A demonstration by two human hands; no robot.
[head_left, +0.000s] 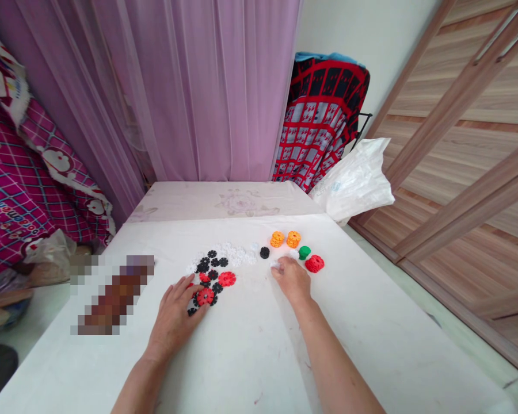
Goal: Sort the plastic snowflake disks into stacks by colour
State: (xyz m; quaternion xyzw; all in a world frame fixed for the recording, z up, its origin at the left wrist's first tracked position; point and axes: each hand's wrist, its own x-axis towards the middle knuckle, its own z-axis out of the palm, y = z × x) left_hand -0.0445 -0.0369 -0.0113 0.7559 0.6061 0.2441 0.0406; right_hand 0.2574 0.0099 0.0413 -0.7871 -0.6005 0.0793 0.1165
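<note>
My left hand (179, 307) lies with its fingers spread over a loose cluster of flower-shaped plastic discs. Black discs (203, 264) and red discs (227, 279) show around its fingertips, some partly hidden under them. White discs (237, 254) form a pile just beyond. My right hand (291, 280) is closed in a pinch on a white disc (275, 264), low over the table. Close to it stand a black stack (265, 252), two orange stacks (277, 239), a green stack (304, 252) and a red stack (315, 263). Another white piece (294, 253) shows just behind my knuckles.
A white cloth covers the table (250, 356), with a flowered strip along its far edge. At the left lies a pixelated, unreadable item (114, 296). A white plastic bag (356, 178) hangs at the far right corner, near wooden wardrobe doors (457, 172). Purple curtains (207, 86) hang behind.
</note>
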